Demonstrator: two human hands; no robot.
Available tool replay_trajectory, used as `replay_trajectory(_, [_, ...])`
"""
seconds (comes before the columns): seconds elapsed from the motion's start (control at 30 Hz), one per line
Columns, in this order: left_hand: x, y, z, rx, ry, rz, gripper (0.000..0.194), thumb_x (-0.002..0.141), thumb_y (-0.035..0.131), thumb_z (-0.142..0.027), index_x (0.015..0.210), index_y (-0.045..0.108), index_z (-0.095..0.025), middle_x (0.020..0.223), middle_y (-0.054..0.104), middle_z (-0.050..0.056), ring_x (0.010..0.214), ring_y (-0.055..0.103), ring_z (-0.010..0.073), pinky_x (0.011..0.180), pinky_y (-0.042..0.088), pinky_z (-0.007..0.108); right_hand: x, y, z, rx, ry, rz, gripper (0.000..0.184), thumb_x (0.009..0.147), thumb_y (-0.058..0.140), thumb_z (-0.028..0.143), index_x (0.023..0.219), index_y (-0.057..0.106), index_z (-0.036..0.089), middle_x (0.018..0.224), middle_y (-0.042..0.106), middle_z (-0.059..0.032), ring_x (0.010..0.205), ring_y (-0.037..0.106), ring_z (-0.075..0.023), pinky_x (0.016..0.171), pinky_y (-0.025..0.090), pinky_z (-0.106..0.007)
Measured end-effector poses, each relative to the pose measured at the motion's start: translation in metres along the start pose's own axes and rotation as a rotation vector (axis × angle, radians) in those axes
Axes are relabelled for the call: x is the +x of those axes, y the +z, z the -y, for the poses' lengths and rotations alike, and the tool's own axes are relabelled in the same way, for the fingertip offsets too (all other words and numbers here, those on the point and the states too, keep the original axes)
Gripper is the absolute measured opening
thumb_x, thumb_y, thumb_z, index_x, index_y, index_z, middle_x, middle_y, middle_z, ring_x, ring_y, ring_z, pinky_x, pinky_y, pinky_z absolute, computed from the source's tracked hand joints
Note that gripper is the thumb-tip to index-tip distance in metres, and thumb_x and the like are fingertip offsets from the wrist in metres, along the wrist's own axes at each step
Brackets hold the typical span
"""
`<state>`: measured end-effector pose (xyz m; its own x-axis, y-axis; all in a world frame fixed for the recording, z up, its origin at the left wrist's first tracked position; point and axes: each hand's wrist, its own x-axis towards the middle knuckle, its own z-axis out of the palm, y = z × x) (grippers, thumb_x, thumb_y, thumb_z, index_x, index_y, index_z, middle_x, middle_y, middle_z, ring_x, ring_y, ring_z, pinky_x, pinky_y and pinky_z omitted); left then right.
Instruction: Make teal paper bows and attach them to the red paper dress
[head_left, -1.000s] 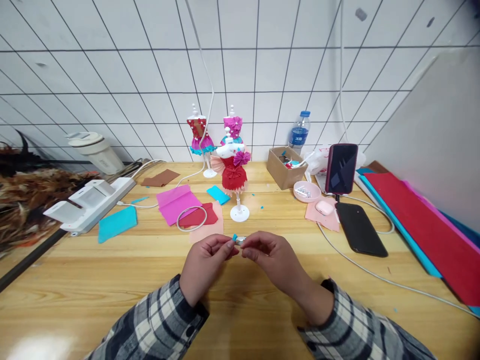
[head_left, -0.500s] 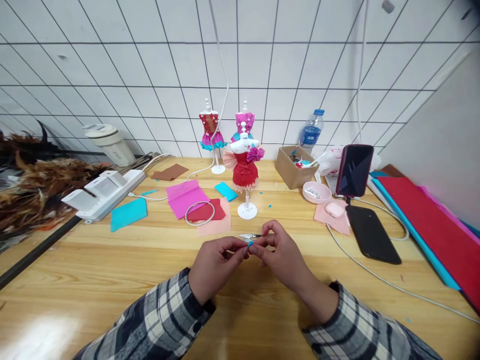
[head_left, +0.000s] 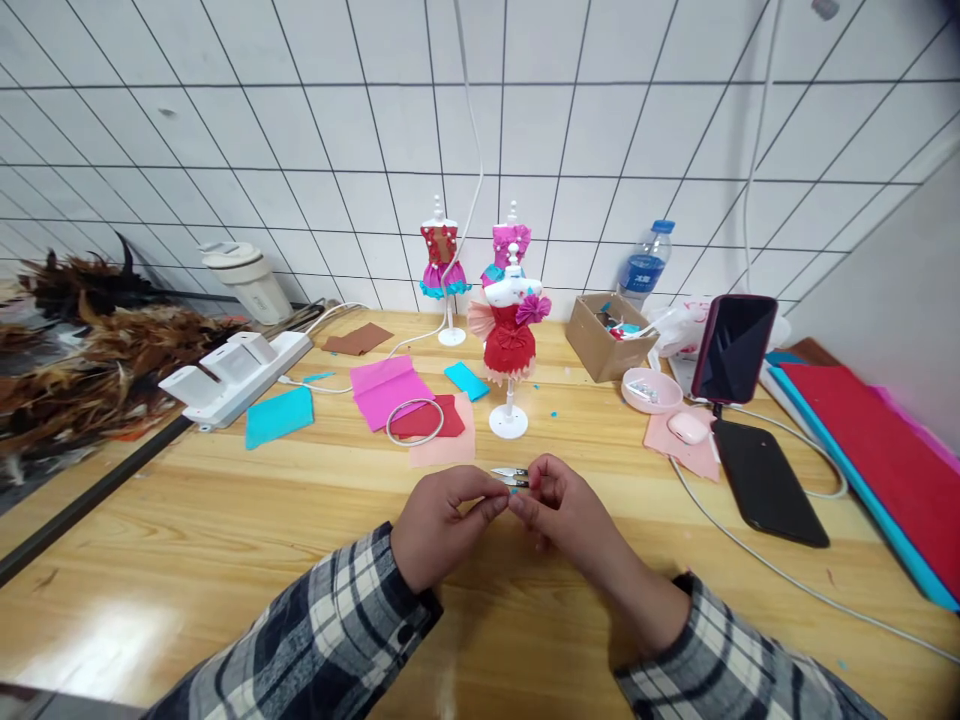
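A tiny blue scrap of crepe paper [head_left: 514, 491] sits between the fingertips of both hands, low over the table. My left hand [head_left: 448, 522] is closed in a pinch, thumb against forefinger, at the scrap's left side. From the right, my right hand [head_left: 574, 515] pinches at the same scrap with bent fingers. Just beyond the fingertips, the metal blades of thread snips [head_left: 510, 472] point left. Their handles are hidden by my right hand, and I cannot tell whether it holds them. Ahead stands a small mannequin in a red dress [head_left: 511, 340] with a pink flower.
Two more dressed mannequins [head_left: 441, 255] stand behind. Paper sheets [head_left: 390, 390], a silver ring [head_left: 415, 440] and a power strip [head_left: 240, 375] lie left. A cardboard box [head_left: 609, 345], a pink bead dish [head_left: 651, 392], a propped phone [head_left: 733, 350] and a black slab [head_left: 769, 485] are right.
The view has swung slightly left, so everything appears further right. Less of the blue scrap shows between my fingertips, and my hands are closer together around it.
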<state>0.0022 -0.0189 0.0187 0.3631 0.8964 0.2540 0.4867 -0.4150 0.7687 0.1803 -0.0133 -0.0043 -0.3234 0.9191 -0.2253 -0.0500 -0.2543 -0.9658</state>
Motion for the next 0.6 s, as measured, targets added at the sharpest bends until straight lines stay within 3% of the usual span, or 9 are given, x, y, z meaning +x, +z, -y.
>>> replay_trajectory(0.2, [0.002,0.003,0.000,-0.097,-0.046,-0.074,0.014,0.085,0.061,-0.026,0.081,0.073,-0.019,0.079,0.074,0.004,0.073,0.067,0.0154,0.069,0.050,0.024,-0.002,-0.002,0.004,-0.034,-0.075,0.031,0.041,0.074,0.068,0.048,0.104,0.064,0.020,0.090,0.064,-0.0047,0.073,0.055,-0.0143,0.049,0.048,-0.021])
replay_trajectory(0.27, [0.003,0.003,0.000,-0.105,-0.059,-0.061,0.014,0.085,0.062,-0.027,0.082,0.073,-0.019,0.079,0.074,0.004,0.073,0.067,0.0154,0.069,0.050,0.024,-0.002,-0.004,0.005,-0.065,-0.064,0.037,0.038,0.076,0.066,0.048,0.100,0.068,0.018,0.086,0.066,-0.0055,0.072,0.055,-0.0145,0.051,0.047,-0.022])
replay_trajectory(0.43, [0.002,0.003,-0.002,-0.054,-0.143,-0.033,0.015,0.084,0.063,-0.030,0.080,0.072,-0.019,0.078,0.074,0.002,0.074,0.067,0.0155,0.070,0.050,0.024,-0.002,-0.005,0.008,-0.256,-0.126,-0.087,0.022,0.073,0.068,0.037,0.079,0.069,0.016,0.071,0.064,-0.0028,0.065,0.053,-0.0134,0.052,0.042,-0.023])
replay_trajectory(0.6, [0.001,0.003,-0.003,0.041,-0.159,-0.018,0.015,0.083,0.063,-0.031,0.079,0.073,-0.020,0.077,0.074,0.002,0.073,0.067,0.0162,0.069,0.049,0.024,-0.005,-0.001,0.011,-0.410,-0.197,-0.149,0.016,0.076,0.063,0.032,0.076,0.067,0.017,0.068,0.063,-0.0017,0.064,0.054,-0.0134,0.054,0.041,-0.023])
